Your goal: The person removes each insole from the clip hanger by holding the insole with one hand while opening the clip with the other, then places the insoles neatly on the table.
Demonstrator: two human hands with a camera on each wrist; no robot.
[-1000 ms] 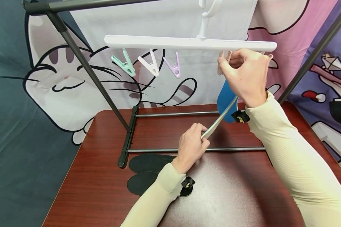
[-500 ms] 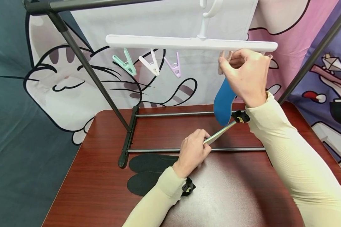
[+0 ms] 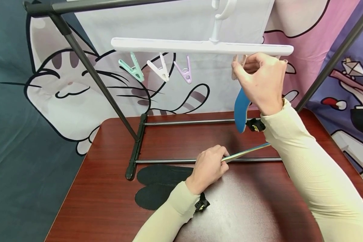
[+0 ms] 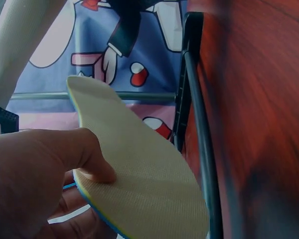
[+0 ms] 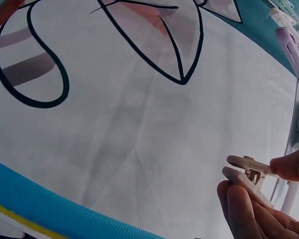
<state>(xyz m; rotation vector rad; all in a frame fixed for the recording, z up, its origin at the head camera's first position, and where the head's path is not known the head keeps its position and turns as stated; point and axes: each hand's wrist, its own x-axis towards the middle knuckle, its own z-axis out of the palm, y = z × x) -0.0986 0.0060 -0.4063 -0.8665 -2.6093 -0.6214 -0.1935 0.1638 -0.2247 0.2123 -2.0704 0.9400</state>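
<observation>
My right hand (image 3: 263,80) is raised just under the white hanger (image 3: 175,46). Its thumb and fingers pinch a beige clothespin (image 5: 248,177), whose tips stand slightly apart in the right wrist view. Low over the table, my left hand (image 3: 208,168) grips an insole (image 4: 134,159), cream on one face with a blue and yellow edge. In the head view that insole is seen nearly edge-on, its far end hidden behind the right sleeve. A blue insole (image 3: 241,109) hangs below the right hand; its upper end is hidden.
Green (image 3: 134,67), white (image 3: 160,69) and purple (image 3: 185,71) clothespins hang at the hanger's left. A dark metal rack (image 3: 92,70) stands around it, its base bars (image 3: 169,161) crossing the table. Two black insoles (image 3: 152,196) lie left of my left hand.
My left hand has moved down and slightly right, swinging its insole away from the hanger to a flatter angle. The hanging blue insole has swayed and turned. The right hand holds its place.
</observation>
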